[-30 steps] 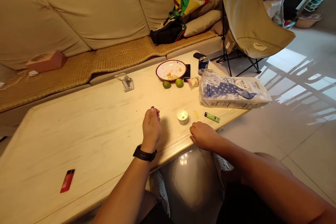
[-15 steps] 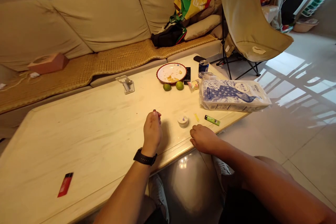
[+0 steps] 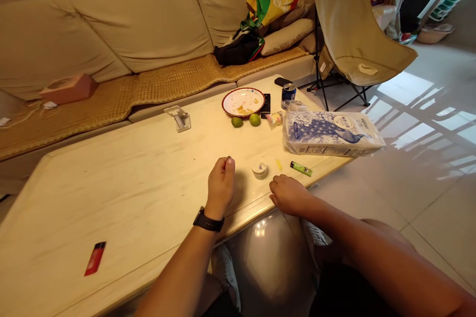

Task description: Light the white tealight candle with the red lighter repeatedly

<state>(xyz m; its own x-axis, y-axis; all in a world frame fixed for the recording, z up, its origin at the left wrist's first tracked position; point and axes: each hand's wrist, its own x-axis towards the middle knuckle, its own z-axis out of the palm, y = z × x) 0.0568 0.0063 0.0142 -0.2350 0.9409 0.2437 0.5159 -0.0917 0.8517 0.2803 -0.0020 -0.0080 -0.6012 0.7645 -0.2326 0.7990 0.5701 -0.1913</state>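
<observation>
My left hand (image 3: pixel 220 184), with a black watch on the wrist, is raised over the table in a closed fist, thumb on top. A small dark tip shows at the thumb; the rest of whatever is in the fist is hidden. My right hand (image 3: pixel 288 193) is at the table's front edge, fingers curled in; I cannot make out anything in them. Between the hands stands a small round white object (image 3: pixel 260 171), perhaps a tub or roll. Just beyond my right hand lie a small yellow strip (image 3: pixel 278 164) and a green lighter (image 3: pixel 301 168).
A red lighter (image 3: pixel 95 258) lies at the table's near left. Farther back are a plate (image 3: pixel 243 102) with food scraps, two green fruits (image 3: pixel 255 119), a can (image 3: pixel 288 93), a peacock-printed package (image 3: pixel 332 131) and a white plastic holder (image 3: pixel 178 119). A sofa (image 3: pixel 145 25) and folding chair (image 3: pixel 349 25) stand behind.
My left hand has moved slightly right and turned, so the thumb now shows on top. My right hand has barely moved. The things on the table lie as before.
</observation>
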